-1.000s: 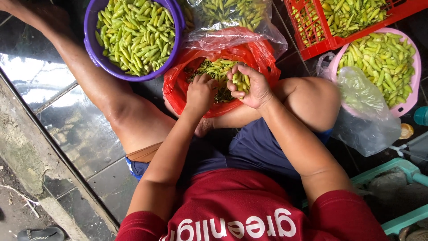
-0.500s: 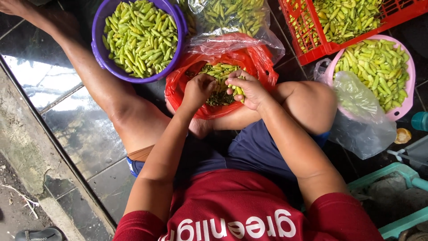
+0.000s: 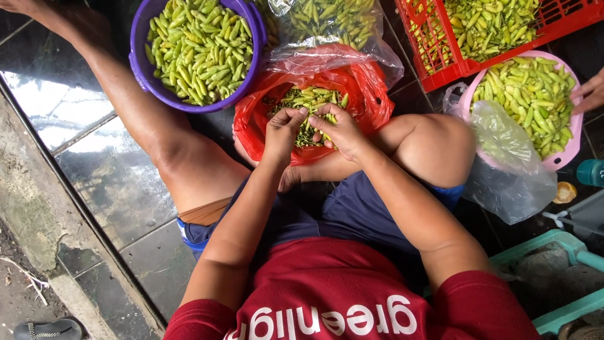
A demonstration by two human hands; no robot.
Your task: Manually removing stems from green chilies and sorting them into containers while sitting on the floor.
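- Between the seated person's knees, a red plastic bag (image 3: 365, 101) of small green chillies (image 3: 307, 101) is lying open on the tiled floor (image 3: 107, 189), and both hands are working over its mouth.
- Left hand (image 3: 283, 129) is curling down into the bag, fingertips pinched together on what looks like one chilli; I cannot tell for certain what is in that grip.
- Right hand (image 3: 340, 129) is half closed, thumb and forefinger nipping a chilli or its stalk just beside the left hand.
- Risk, as I judge it: the thin bag is slumping at its near rim, so chillies could be spilling onto the wet-looking tiles if a hand drags the edge down.
- Purple basin (image 3: 141, 69) is sitting far left, heaped full and touching the outstretched leg; a knock could be tipping it.
- Pink bowl (image 3: 569, 148) and red crate (image 3: 440, 56) are standing to the right, where another person's hand (image 3: 591, 91) is reaching in.
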